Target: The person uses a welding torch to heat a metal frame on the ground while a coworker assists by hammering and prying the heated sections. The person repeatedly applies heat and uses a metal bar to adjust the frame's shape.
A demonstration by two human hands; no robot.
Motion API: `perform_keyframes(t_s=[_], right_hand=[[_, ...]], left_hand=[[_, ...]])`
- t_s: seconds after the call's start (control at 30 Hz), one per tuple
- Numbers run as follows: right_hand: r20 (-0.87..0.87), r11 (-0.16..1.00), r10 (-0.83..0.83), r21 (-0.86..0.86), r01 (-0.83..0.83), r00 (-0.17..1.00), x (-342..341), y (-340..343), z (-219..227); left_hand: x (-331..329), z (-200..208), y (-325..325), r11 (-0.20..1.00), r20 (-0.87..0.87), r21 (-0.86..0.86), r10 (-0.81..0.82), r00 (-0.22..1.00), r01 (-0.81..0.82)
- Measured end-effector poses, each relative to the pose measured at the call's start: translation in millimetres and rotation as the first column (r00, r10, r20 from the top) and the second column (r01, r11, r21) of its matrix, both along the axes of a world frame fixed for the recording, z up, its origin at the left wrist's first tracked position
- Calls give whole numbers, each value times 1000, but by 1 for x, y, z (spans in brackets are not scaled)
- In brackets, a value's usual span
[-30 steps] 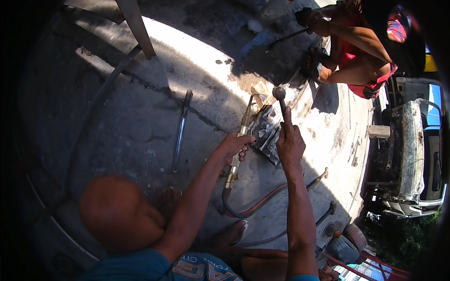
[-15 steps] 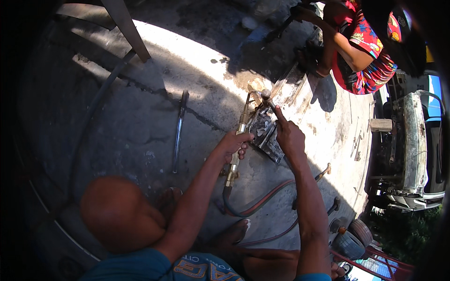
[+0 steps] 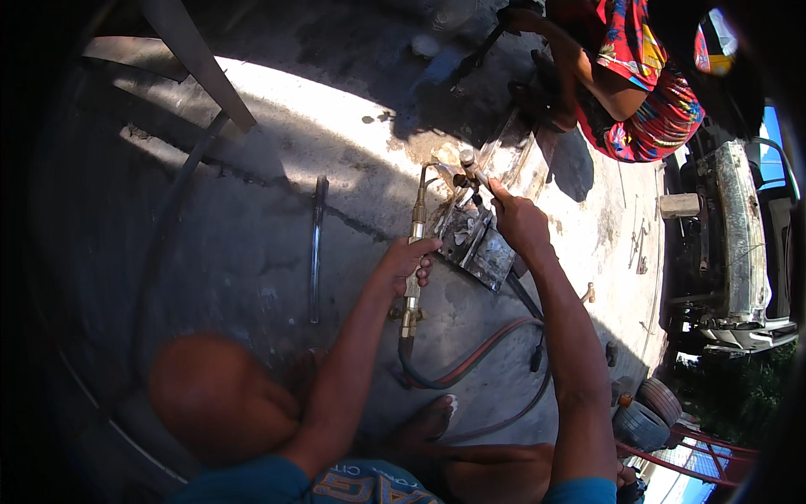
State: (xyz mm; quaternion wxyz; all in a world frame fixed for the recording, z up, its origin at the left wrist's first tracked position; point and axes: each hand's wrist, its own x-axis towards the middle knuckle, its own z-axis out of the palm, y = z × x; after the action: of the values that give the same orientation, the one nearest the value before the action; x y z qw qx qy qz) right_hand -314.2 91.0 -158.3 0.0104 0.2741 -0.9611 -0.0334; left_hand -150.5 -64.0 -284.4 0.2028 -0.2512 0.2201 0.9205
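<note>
My left hand point(image 3: 410, 267) is wrapped round the brass body of a gas torch point(image 3: 419, 212), its thin bent tip pointing away from me. In my right hand point(image 3: 522, 222) is a hammer point(image 3: 468, 159), the index finger stretched along its handle. The hammer head is close beside the torch tip, over the far end of a worn, boxy metal piece point(image 3: 489, 254) on the ground. Whether the hammer touches the metal cannot be told. Two hoses point(image 3: 472, 363) curve from the torch's near end across the ground to the right.
A shiny metal tube point(image 3: 316, 252) lies left of the torch. Another person point(image 3: 645, 101) in a red patterned outfit crouches at far right. A slanted metal beam point(image 3: 197, 63) stands at far left. Tires point(image 3: 640, 422), a wooden block point(image 3: 678, 205) and a vehicle point(image 3: 732, 252) are at right.
My right hand and the hammer have shifted slightly farther from me. More of the metal piece shows beneath them. The whole view has turned a little; my left hand keeps its hold on the torch.
</note>
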Motion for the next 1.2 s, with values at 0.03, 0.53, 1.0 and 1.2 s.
perform_keyframes(t_s=[0.03, 0.53, 1.0, 1.2], right_hand=[[50, 998, -22, 66, 19, 998, -9, 11, -1], [-15, 999, 11, 34, -11, 1000, -14, -22, 24], [-52, 998, 50, -34, -52, 997, -28, -25, 30], [24, 998, -69, 11, 69, 997, -15, 3, 2]], left_hand=[[-1, 2, 4, 1000, -7, 9, -15, 1000, 15], [0, 3, 2, 999, 6, -11, -37, 999, 37], [1, 0, 4, 997, -11, -68, -24, 1000, 23], [2, 3, 1, 997, 22, -76, -30, 999, 32]])
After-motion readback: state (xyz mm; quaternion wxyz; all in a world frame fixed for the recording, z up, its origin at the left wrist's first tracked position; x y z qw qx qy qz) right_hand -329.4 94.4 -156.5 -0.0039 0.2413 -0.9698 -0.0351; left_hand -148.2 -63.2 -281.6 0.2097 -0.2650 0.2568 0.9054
